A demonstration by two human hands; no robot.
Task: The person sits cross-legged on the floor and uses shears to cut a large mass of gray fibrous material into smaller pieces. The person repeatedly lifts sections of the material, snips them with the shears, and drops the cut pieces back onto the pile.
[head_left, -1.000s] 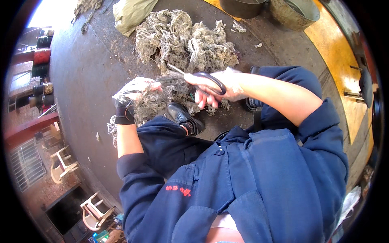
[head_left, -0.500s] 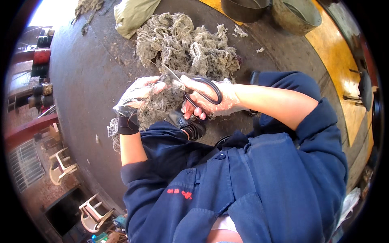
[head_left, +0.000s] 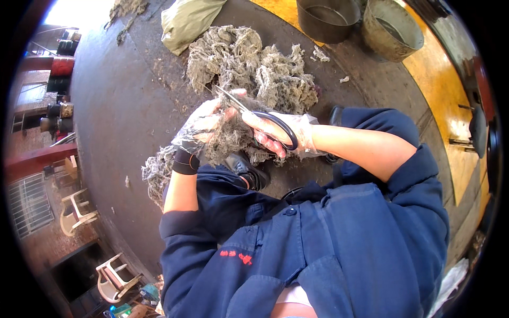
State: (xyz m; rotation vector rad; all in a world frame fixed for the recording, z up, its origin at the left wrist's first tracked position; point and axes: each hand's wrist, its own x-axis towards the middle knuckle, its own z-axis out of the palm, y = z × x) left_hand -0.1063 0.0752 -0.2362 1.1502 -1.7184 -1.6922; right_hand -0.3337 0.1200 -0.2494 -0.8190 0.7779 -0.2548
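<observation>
A pair of black-handled scissors [head_left: 280, 127] is in my right hand [head_left: 273, 132], its blades pointing up and to the left. A clear plastic glove covers that hand. My left hand [head_left: 204, 122], in a similar glove with a black band at the wrist, grips a clump of grey fibre [head_left: 230, 138] that hangs down between both hands. The blades lie beside the left fingers, over the upper part of the clump. Just beyond, a large heap of tangled grey fibre [head_left: 254, 69] rests on the dark floor. How far the blades are apart is hard to make out.
A pale cloth sack [head_left: 190, 24] lies past the heap. Two metal tubs, one dark [head_left: 327, 24] and one lighter [head_left: 392, 32], stand at the far right by a yellow floor strip [head_left: 445, 122]. More grey fibre [head_left: 158, 174] sits beside my left forearm. Cream chairs [head_left: 114, 278] are at lower left.
My left hand has shifted right, closer to the scissors. The scissor loops, spread before, now appear drawn together. The whole view has moved slightly.
</observation>
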